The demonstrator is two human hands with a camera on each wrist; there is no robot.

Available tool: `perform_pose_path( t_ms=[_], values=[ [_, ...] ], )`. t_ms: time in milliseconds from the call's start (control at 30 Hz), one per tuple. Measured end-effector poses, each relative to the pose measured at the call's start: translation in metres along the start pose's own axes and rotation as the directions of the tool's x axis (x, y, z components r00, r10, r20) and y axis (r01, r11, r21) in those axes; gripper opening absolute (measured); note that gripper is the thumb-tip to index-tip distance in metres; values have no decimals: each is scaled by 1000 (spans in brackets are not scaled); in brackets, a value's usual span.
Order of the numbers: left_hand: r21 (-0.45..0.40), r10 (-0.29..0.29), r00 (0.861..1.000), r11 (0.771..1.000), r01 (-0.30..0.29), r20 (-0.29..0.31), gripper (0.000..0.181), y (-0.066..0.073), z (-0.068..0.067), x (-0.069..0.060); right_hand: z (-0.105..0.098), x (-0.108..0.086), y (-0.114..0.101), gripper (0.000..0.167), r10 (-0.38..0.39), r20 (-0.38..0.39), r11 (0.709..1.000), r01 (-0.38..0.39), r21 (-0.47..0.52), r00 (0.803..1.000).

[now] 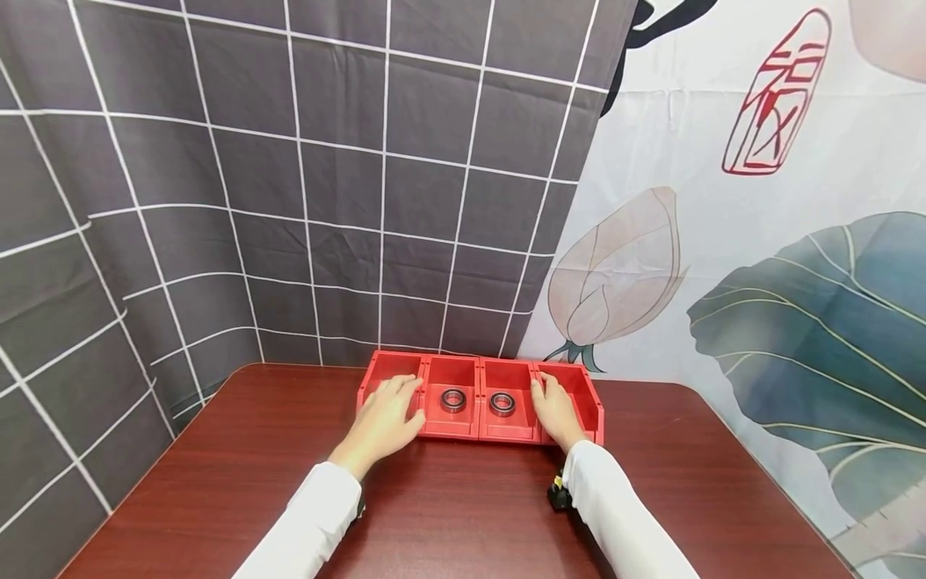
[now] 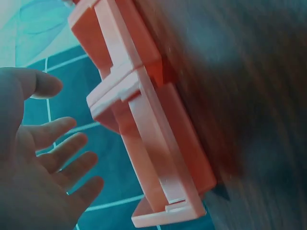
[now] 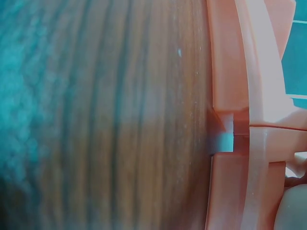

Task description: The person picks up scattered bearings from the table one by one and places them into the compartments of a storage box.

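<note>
Four joined red bins, a row of open compartments [image 1: 448,437], stand near the table's far edge. One round bearing [image 1: 453,400] lies in the second compartment from the left. Another bearing [image 1: 502,404] lies in the third. My left hand [image 1: 387,414] hovers over the leftmost compartment; the left wrist view shows its fingers [image 2: 76,163] apart, slightly bent and holding nothing. My right hand [image 1: 559,410] reaches into the rightmost compartment, near its left divider. Its fingertips are mostly hidden, and the right wrist view catches just a piece of the hand [image 3: 293,208] behind the bin wall.
The bins rest on a dark red-brown wooden table [image 1: 463,515]. A grey cloth with white grid lines [image 1: 340,185] and a white cloth with a flower print [image 1: 651,145] hang behind it. A small black object [image 1: 559,494] shows beneath the right wrist.
</note>
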State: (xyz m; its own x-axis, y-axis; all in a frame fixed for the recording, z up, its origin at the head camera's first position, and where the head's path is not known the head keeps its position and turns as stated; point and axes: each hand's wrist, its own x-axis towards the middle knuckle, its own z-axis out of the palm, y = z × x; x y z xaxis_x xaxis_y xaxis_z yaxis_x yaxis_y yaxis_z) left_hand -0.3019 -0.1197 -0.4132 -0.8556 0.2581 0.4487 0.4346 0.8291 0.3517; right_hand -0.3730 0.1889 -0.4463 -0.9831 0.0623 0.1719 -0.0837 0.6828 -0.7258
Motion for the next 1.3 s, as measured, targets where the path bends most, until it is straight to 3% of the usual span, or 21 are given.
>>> perform_pose_path(
  t_ms=[300, 467, 800, 1033, 1300],
  values=[
    [23, 60, 998, 998, -61, 36, 58, 9, 8, -13, 1, 1, 2, 52, -11, -4, 1000, 11, -1, 1000],
    [-7, 75, 995, 997, -75, 69, 60, 14, 8, -19, 0, 0, 2, 52, -17, -10, 1000, 17, -3, 1000],
    [-33, 110, 992, 994, -108, 68, 59, 16, 9, -24, -2, -2, 1, 53, -26, -5, 1000, 26, -13, 1000],
    [-39, 100, 987, 995, -96, 126, 59, 19, 10, -32, -2, -5, 0, 54, 3, 9, 1000, -3, 0, 1000],
    [-48, 112, 983, 993, -106, 148, 59, 23, 9, -38, -8, -7, 0, 54, 31, 56, 999, -33, 35, 998]
  ],
)
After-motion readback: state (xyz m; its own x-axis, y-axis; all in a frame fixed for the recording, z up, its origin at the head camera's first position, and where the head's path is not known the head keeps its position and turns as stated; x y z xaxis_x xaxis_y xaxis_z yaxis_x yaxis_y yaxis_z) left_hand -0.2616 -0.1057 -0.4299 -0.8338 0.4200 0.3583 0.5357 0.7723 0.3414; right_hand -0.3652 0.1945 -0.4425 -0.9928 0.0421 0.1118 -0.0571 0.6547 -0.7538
